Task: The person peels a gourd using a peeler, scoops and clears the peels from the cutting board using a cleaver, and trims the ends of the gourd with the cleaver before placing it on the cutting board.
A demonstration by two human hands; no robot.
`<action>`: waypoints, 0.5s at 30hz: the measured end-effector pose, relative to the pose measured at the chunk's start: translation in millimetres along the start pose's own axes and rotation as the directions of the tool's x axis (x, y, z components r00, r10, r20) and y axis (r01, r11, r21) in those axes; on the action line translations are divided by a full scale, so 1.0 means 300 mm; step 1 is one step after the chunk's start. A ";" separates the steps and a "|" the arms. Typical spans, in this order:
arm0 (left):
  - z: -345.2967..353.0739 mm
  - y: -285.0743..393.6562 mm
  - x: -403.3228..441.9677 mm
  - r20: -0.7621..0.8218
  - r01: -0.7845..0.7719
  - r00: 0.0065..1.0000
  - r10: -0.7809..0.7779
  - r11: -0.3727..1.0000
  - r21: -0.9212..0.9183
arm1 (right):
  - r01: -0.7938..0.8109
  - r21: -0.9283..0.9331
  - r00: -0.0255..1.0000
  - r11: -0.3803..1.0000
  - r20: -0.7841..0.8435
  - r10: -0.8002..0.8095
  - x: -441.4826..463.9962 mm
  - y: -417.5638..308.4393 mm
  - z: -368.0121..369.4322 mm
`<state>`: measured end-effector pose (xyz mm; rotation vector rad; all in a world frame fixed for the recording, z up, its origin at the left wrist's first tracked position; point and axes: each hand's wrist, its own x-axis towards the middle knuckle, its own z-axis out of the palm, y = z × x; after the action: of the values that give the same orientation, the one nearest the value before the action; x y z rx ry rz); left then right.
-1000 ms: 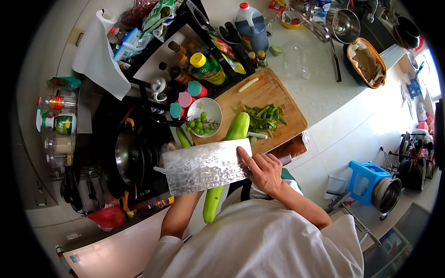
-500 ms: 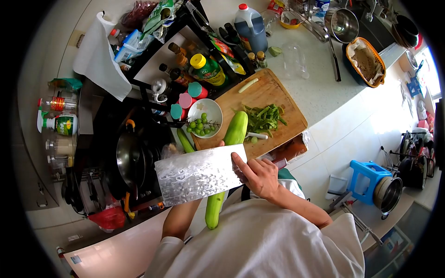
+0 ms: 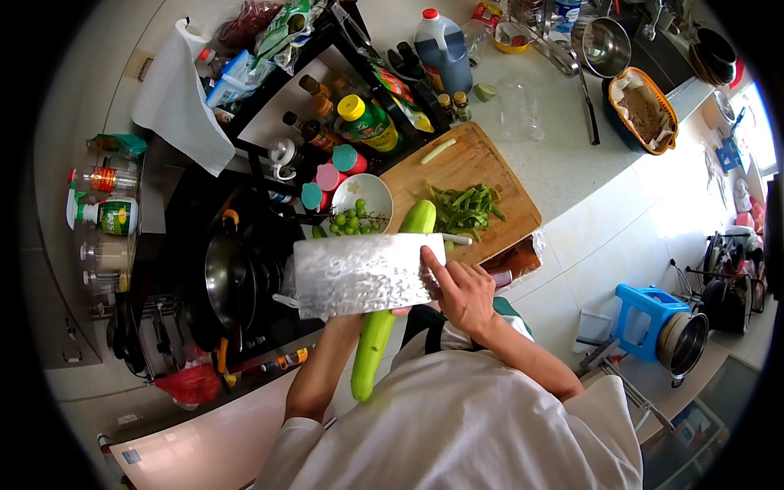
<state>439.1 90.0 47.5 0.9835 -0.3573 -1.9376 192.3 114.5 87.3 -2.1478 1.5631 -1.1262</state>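
Note:
My right hand (image 3: 468, 300) is closed round the handle of a wide cleaver (image 3: 366, 276), index finger along the blade. The blade lies across a long green gourd (image 3: 374, 347), whose two ends show above and below it. The cleaver mostly hides my left hand (image 3: 400, 311); a fingertip shows beside the gourd, which it holds up in front of my body. Beyond, a wooden cutting board (image 3: 490, 167) carries a pile of green peel strips (image 3: 465, 207) and a pale stalk (image 3: 438, 151). A white bowl (image 3: 373, 189) with small green fruits stands at its left edge.
On the left, a wok (image 3: 224, 273) sits on the black stove. Bottles and lidded jars (image 3: 349, 158) stand behind the bowl. A large dark jug (image 3: 442, 53), a clear plastic bottle (image 3: 520, 110) and a lined basket (image 3: 645, 110) are on the counter. A blue stool (image 3: 641, 318) stands right.
The cleaver has shifted up and right since half a second ago, its blade now more level. The gourd's lower end has swung slightly left, and my right hand has moved a little with the cleaver.

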 end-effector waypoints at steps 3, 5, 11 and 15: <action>-0.021 -0.005 -0.005 -0.002 -0.031 1.000 0.032 0.999 0.007 | -0.019 0.038 1.000 0.999 -0.009 0.019 -0.002 -0.007 0.008; -0.028 -0.010 -0.004 0.001 -0.038 0.999 0.038 0.999 0.008 | 0.021 0.079 1.000 0.997 -0.016 -0.020 -0.004 -0.042 0.008; -0.036 -0.016 -0.010 0.003 -0.050 0.999 0.050 0.999 0.020 | 0.039 0.015 0.999 0.999 0.012 -0.039 -0.003 -0.033 0.019; -0.073 -0.025 -0.008 0.002 -0.051 0.999 0.051 0.998 0.046 | 0.029 0.001 1.000 1.000 0.003 -0.029 -0.007 -0.013 0.028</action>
<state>451.9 98.9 30.1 0.9944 -0.4255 -1.8916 200.7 116.1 83.2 -2.1766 1.5346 -1.1321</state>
